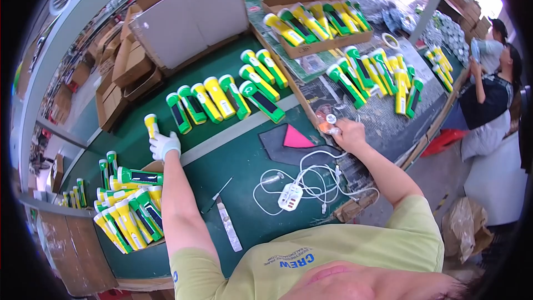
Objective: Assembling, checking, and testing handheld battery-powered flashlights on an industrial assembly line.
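Observation:
My left hand (165, 146), in a white glove, is closed around the lower part of a yellow flashlight (150, 123) held upright over the left of the green table. My right hand (350, 135), bare, reaches to the wooden divider on the right. Its fingers are closed at a small clear, orange and white round item (330, 120), whose kind I cannot make out. Between my hands, a row of green and yellow flashlights (212, 98) lies across the table. More flashlights (131, 218) are heaped in a carton by my left forearm.
A white power strip (290, 196) with tangled cables, a knife (229, 226) and a screwdriver (217, 194) lie near me. Dark cloth (272, 143) is at mid-table. Flashlights fill a cardboard tray (302, 50) at the back right. Two people (491, 86) are at far right.

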{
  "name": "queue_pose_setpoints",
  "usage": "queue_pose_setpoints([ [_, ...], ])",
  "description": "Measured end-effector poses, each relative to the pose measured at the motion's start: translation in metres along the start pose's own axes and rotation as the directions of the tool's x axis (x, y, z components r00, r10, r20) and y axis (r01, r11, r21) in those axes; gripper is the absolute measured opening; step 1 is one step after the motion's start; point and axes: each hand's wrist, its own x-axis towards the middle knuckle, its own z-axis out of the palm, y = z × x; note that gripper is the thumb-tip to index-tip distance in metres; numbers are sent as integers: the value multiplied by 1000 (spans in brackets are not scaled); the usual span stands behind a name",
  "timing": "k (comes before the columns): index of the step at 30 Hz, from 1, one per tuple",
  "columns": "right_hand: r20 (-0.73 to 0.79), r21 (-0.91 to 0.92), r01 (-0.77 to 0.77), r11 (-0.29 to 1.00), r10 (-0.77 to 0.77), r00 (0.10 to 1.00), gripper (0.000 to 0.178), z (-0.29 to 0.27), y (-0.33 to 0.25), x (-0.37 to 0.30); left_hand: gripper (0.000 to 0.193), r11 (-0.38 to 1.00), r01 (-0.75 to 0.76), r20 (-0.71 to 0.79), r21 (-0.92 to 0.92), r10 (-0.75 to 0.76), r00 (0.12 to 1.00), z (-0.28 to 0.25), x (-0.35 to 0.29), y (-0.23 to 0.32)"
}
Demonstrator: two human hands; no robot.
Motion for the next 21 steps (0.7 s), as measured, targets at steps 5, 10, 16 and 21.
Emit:
queue_pose_setpoints([
  [5, 10, 54, -24, 998, 24, 1000, 19, -3, -1, 3, 71, 968, 222, 271, -120, -183, 945, 6, 29, -6],
  [10, -8, 45, -33, 998, 33, 999, 24, -5, -4, 6, 30, -470, 619, 637, -630, 144, 758, -6, -3, 26],
  [16, 98, 65, -103, 993, 97, 990, 28, -11, -5, 14, 50, -188, 647, 441, -739, 592, 675, -92, -122, -1],
  [21, 7, 262, -25, 965, 24, 1000, 28, -59, -55, 38, 51, 195, -871, -478, -450, 771, 420, -166, -168, -39],
])
